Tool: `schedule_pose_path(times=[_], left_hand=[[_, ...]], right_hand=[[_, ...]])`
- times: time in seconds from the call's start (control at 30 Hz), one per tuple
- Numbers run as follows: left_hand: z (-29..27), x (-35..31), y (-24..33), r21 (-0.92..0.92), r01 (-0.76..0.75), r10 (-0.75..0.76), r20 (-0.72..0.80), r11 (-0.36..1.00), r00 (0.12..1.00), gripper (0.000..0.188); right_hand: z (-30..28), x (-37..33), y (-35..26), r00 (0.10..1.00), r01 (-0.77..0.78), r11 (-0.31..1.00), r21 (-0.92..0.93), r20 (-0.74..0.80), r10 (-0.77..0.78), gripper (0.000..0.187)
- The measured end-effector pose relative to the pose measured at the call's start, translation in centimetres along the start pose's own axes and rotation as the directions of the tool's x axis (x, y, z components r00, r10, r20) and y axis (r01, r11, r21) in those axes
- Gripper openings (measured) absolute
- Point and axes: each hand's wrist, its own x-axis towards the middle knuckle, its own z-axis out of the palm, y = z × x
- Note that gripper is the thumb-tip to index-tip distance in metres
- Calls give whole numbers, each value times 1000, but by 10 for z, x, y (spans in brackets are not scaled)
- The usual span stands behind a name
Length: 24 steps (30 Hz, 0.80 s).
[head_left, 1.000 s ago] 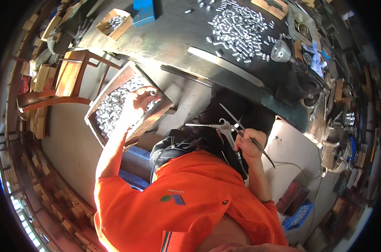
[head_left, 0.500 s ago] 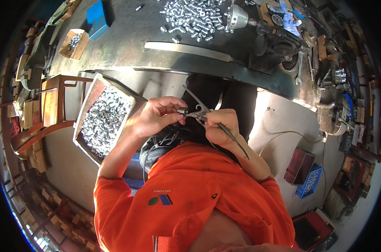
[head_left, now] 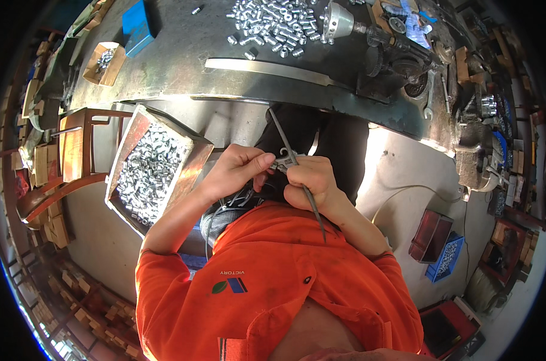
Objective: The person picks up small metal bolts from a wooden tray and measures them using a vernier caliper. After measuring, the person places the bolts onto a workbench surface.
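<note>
My right hand [head_left: 312,180] is closed around a long, thin, dark file [head_left: 283,133], which slants across it with a pointed end on each side of the fist. Just beyond its fingers shows a small grey metal tool [head_left: 287,155] with a hook-shaped piece, partly covered by the same hand. My left hand [head_left: 243,169] is closed too, its thumb and fingertips meeting that tool's end. The small silver cylindrical fitting seen in it a moment earlier is now hidden behind the thumb and fingers. Both hands are above my lap, in front of the bench.
A metal-topped bench [head_left: 171,75] spans the far side, bearing a heap of silver fittings [head_left: 273,27], a flat metal bar [head_left: 267,67] and a chucked machine [head_left: 339,23]. Left of me stands a bin [head_left: 192,165] full of metal parts. A blue crate [head_left: 446,259] sits at right.
My left hand has turned over and moved right against the grey tool, covering the fitting. The file has swung more upright in my right hand, its near end shifting left.
</note>
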Motion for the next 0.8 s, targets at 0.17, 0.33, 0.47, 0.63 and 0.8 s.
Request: schedule_pose_path(times=[0.17, 0.33, 0.47, 0.63, 0.8], left_hand=[[12, 1, 8, -187, -64, 54, -61, 980, 997, 13], [-5, 8, 2, 174, -137, 180, -261, 975, 948, 18], [-18, 17, -7, 632, -204, 494, -324, 748, 807, 18], [-18, 14, -8, 745, -113, 508, -327, 657, 797, 21], [-14, 12, -7, 776, -162, 553, -270, 609, 788, 21]], right_hand=[[2, -5, 3, 982, -171, 968, 183, -42, 182, 25], [-10, -8, -6, 975, -177, 980, 92, -121, 187, 29], [-19, -10, -24, 993, -99, 962, 253, -35, 111, 29], [-16, -11, -34, 998, -70, 952, 297, 17, 68, 24], [-13, -9, -34, 994, -103, 972, 210, 57, 93, 25]])
